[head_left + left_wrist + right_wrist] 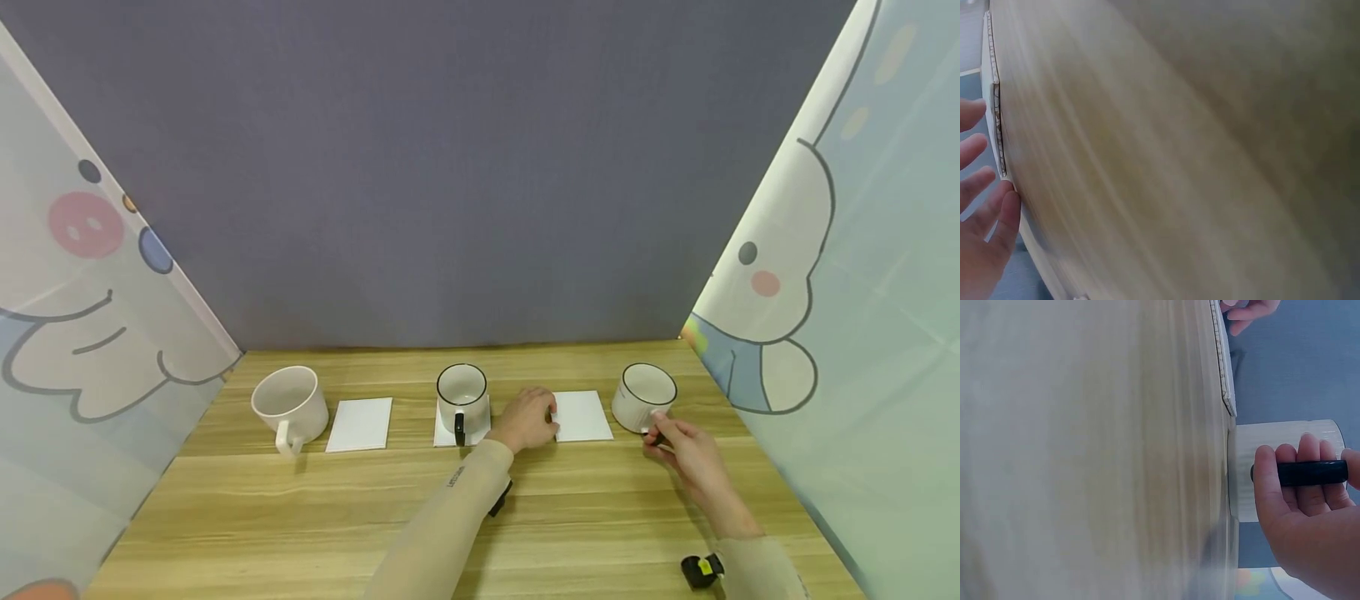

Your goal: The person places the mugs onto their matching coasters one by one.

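Fingers of my right hand [686, 454] curled round the black handle [1310, 473] of the white mug [643, 397] at right centre; my left hand [531, 419] rested flat on the white coaster [581, 416] beside it.

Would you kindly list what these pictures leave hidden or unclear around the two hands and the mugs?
- Head view: the left hand covers the near edge of the right coaster; whether it pinches or only rests is unclear.
- Head view: the right mug has its handle hidden by the right hand.
- Left wrist view: the table is blurred and fills the frame; no mug shows.
- Right wrist view: the mug's rim is cut off by the frame edge.
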A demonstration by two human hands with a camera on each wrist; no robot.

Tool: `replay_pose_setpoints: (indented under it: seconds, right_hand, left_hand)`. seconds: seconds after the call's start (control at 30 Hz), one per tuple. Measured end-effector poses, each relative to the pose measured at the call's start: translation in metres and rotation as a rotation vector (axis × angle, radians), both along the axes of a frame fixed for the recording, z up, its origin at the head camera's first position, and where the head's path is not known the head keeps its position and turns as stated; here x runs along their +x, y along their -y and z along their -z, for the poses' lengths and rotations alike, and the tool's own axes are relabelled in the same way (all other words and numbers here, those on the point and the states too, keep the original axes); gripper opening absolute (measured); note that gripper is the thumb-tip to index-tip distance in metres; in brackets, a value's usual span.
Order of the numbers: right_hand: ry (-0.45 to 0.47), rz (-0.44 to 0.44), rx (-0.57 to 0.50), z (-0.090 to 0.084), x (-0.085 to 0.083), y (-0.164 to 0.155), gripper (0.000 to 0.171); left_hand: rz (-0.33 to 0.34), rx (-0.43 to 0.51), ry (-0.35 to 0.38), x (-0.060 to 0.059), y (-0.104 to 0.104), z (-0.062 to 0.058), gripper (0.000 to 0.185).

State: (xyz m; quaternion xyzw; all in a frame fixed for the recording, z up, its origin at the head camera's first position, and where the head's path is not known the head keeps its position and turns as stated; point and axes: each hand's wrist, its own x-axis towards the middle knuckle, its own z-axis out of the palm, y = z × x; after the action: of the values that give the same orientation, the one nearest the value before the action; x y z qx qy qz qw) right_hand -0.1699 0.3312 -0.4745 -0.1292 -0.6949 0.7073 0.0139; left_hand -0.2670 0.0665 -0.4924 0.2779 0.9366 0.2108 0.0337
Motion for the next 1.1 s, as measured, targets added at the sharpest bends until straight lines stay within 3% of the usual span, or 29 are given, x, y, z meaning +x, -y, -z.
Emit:
replay_pose_setpoints:
  seconds: [0.2, 0.8, 1.1]
  right_hand:
    - [-0.009, -0.008, -0.001, -0.0015, 0.0001, 0.0011, 0.041]
    - [0.0, -0.021, 0.003, -0.002, 0.0003, 0.0002, 0.04]
    - [-0.069, -0.059, -0.082, -0.0008, 0.0033, -0.0007, 0.03]
  left_hand:
    - [0.013, -0.052, -0.011, -0.002, 0.0001, -0.0014, 0.016]
    - [0.011, -0.033, 0.018, -0.0013, 0.0026, -0.0039, 0.019]
    - [-0.004, -0.025, 0.053, -0.0013, 0.0024, -0.0043, 0.019]
